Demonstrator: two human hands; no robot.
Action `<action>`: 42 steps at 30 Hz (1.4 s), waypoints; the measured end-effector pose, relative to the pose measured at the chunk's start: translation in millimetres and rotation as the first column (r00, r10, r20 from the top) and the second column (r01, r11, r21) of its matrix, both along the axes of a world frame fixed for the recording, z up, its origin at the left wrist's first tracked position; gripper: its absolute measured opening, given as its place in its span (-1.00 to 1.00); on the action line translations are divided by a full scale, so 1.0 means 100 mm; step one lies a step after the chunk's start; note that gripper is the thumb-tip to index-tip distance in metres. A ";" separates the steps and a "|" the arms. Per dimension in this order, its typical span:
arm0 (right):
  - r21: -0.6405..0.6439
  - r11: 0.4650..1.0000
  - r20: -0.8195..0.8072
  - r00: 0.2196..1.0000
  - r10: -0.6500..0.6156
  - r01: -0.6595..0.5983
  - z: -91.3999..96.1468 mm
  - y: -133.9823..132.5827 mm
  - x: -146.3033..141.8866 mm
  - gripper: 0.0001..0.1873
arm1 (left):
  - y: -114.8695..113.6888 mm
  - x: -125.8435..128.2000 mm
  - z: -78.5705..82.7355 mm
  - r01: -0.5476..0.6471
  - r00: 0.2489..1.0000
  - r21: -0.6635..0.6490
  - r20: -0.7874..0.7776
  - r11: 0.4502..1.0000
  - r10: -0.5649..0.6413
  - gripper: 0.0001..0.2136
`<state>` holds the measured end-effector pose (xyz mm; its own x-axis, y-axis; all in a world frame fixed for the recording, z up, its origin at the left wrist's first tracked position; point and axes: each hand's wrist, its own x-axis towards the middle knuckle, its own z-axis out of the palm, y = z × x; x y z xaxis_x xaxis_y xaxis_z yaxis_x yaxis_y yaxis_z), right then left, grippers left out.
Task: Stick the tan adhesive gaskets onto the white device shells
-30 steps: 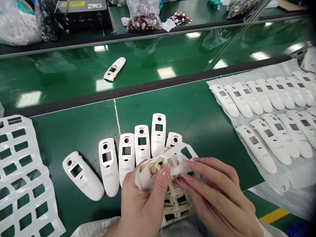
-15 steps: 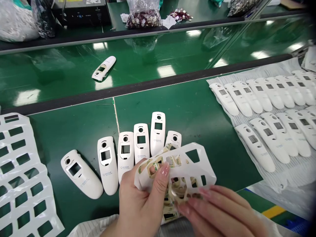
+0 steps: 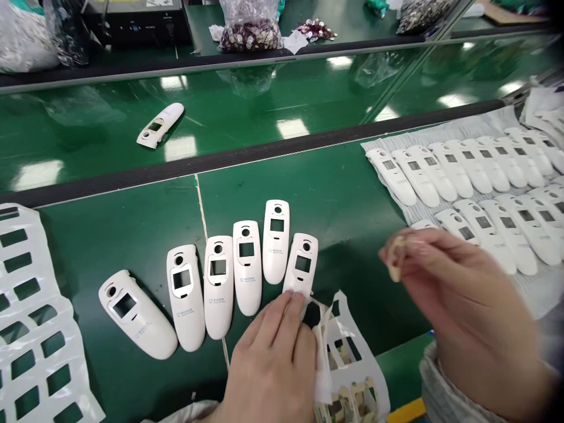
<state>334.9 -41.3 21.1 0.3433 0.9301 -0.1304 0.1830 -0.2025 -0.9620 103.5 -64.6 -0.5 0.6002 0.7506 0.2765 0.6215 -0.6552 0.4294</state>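
Observation:
My left hand point(image 3: 273, 358) lies over the lower end of a white plastic casing point(image 3: 304, 261), its fingers together on it and the thumb hidden. Against that hand's right side is a curled white sticker sheet point(image 3: 356, 358) with cut-out windows and tan pieces; whether the hand also grips it, I cannot tell. Up to the right, my right hand point(image 3: 467, 305) is raised and slightly blurred. Its fingertips pinch a small tan adhesive sticker point(image 3: 396, 261), apart from the casings. More white casings with "ease" lettering, such as one point(image 3: 247, 267) beside it, lie face up in a fanned row.
Rows of similar casings point(image 3: 394, 176) rest on a striped cloth point(image 3: 370, 151) at right. A used white backing sheet point(image 3: 44, 305) lies at left. One casing point(image 3: 161, 125) sits beyond the black strip. Bags of small metal parts point(image 3: 251, 32) stand at the back.
My left hand has moved down from holding up the sticker sheet onto the rightmost casing. My right hand has left the sheet, moving up and right with a tan sticker. The sheet has dropped lower.

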 end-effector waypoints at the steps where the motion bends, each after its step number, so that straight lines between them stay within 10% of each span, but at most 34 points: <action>1: -0.055 0.998 -0.108 0.994 -0.001 -0.005 -0.05 0.09 -0.05 -0.83 | -0.03 0.00 -0.02 0.028 0.999 0.040 -0.024 0.999 -0.027 -0.78; 8: -0.243 0.969 -0.191 0.982 0.000 -0.047 -0.27 0.22 -0.25 -0.78 | -0.07 0.11 -0.13 0.085 0.994 0.120 0.064 0.989 -0.093 -0.70; 19: -0.168 0.969 -0.213 0.967 0.144 -0.181 -0.34 0.15 -0.14 -0.86 | -0.11 0.18 -0.23 0.160 0.987 0.054 -0.013 0.986 -0.159 -0.77; 31: -0.311 0.876 -0.196 0.927 0.320 -0.368 -0.25 0.47 -0.15 -0.67 | -0.09 0.17 -0.08 0.146 0.974 -0.018 -0.170 0.989 -0.147 -0.79; 42: -0.367 0.895 -0.113 0.967 0.228 -0.254 -0.25 0.43 -0.24 -0.66 | -0.12 0.19 -0.10 0.103 0.982 -0.078 -0.150 0.992 -0.114 -0.75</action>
